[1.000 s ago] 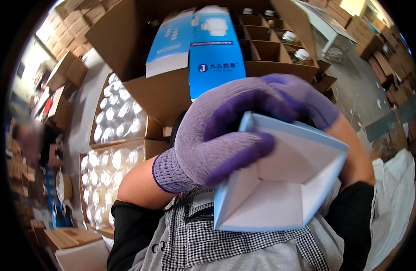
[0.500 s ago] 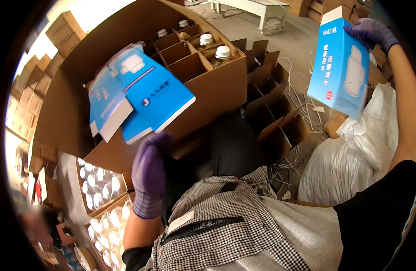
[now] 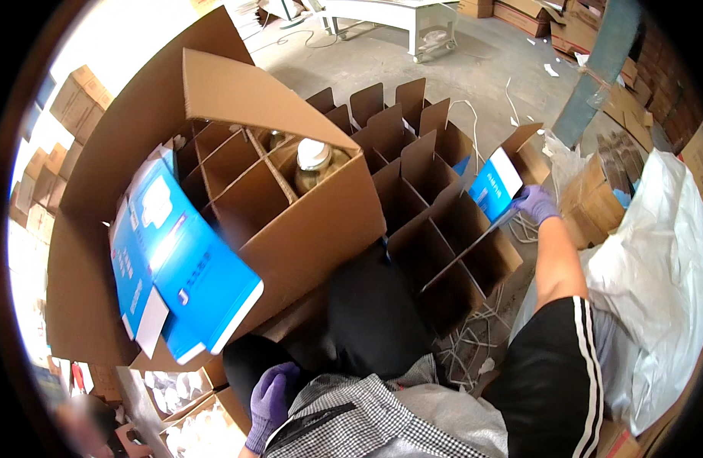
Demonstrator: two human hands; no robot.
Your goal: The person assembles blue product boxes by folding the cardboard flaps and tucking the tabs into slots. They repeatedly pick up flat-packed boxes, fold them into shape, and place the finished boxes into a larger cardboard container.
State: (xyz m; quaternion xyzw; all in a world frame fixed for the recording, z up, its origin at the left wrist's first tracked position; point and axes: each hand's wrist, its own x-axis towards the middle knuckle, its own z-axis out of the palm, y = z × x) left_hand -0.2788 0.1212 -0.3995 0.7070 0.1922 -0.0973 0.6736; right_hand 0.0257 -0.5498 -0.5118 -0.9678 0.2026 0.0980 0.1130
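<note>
My right hand [image 3: 537,204], in a purple glove, is closed on the edge of a blue carton with a white flap [image 3: 495,186]. The carton is tilted at the far right cells of a brown cardboard divider grid [image 3: 435,200], and the grid walls hide its lower part. Low in the view, my left hand [image 3: 273,397], also gloved in purple, lies against my dark-trousered leg with its fingers extended and nothing visible in it. Ahead on the left, flat blue cartons [image 3: 202,284] lie overlapping across the near side of a large open cardboard box [image 3: 317,221].
Inside the large box, a white-capped clear bottle [image 3: 315,162] stands in a divider cell. White plastic sacking [image 3: 641,282] bulges at the right beside a small brown box [image 3: 588,200]. Loose white cord [image 3: 473,336] lies on the floor. Trays of white-wrapped items [image 3: 202,431] sit lower left.
My right hand has brought the blue carton down and inward from the upper right to the divider grid. My left hand has dropped from beside the large box to my leg. The view has shifted.
</note>
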